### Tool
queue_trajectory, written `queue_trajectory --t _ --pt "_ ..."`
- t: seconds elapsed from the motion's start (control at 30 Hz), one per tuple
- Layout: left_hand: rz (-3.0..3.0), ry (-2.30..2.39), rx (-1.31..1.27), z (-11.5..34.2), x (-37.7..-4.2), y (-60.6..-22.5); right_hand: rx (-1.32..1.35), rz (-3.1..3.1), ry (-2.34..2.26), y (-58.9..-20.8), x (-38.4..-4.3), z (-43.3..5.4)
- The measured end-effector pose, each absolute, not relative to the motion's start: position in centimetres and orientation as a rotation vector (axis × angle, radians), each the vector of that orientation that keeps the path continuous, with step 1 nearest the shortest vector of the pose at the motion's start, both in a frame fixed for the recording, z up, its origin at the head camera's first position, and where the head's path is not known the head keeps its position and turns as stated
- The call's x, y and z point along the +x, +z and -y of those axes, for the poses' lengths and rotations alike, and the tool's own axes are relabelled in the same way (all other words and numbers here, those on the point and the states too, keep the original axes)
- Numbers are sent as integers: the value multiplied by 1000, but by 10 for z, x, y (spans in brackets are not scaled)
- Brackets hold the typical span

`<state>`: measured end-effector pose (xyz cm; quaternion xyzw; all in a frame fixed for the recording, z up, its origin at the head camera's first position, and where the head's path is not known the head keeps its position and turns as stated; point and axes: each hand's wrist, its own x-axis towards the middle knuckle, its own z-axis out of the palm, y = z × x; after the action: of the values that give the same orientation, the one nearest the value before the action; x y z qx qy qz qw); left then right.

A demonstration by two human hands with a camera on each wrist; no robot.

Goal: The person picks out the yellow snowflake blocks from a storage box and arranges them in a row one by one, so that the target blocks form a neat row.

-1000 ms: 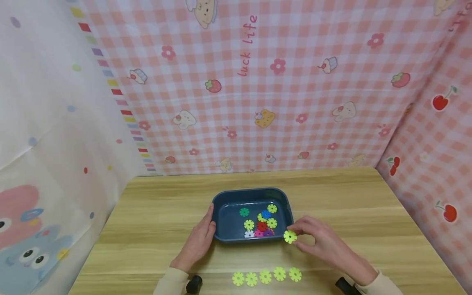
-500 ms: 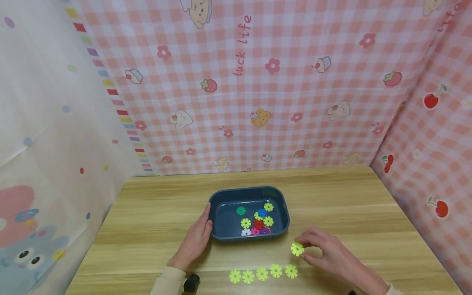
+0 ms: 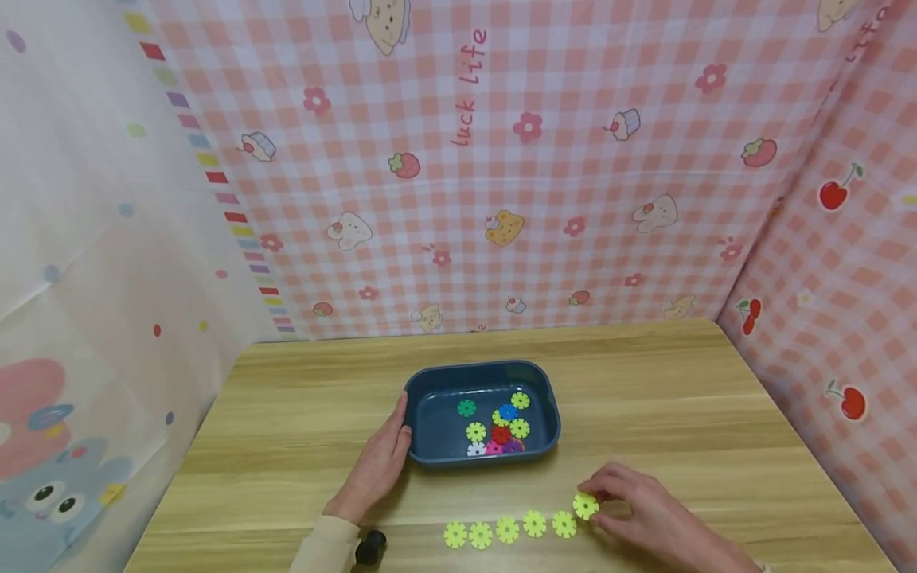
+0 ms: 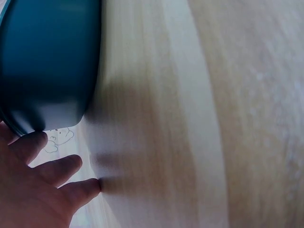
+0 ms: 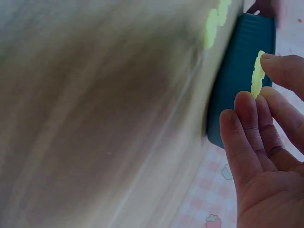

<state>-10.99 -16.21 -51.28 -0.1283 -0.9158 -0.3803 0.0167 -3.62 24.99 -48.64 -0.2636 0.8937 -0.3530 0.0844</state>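
My left hand [image 3: 376,465] rests on the left end of a dark blue tray [image 3: 433,460], its fingers fairly straight against the outer wall. In the left wrist view, one fingertip [image 4: 35,142] meets the tray's end while the lower fingers spread apart. Between right thumb and fingertips, my right hand [image 3: 645,505] pinches a yellow-green snowflake disc [image 3: 586,506], notched round its edge. The disc stands tilted just beyond the right end of a row of several matching discs, the nearest being a yellow-green disc [image 3: 563,524]. In the right wrist view the pinched disc [image 5: 258,75] appears edge-on.
Inside the tray lie mixed discs, among them a green disc [image 3: 466,408], a blue disc [image 3: 508,412], a red disc [image 3: 501,435] and a white disc [image 3: 476,450]. The wooden table [image 3: 301,414] ends at a pink checked cloth [image 3: 430,191] behind.
My right hand has carried the yellow-green snowflake disc from the tray's front right corner down toward the row's right end. The left hand keeps its place on the tray; the view shifted slightly.
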Motion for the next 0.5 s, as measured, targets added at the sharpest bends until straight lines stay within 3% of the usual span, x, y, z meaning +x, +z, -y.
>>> queue_trajectory --t 0.5 --pt "2854 -1196 -385 163 -109 -514 -809 -2590 -1016 -505 -39 -255"
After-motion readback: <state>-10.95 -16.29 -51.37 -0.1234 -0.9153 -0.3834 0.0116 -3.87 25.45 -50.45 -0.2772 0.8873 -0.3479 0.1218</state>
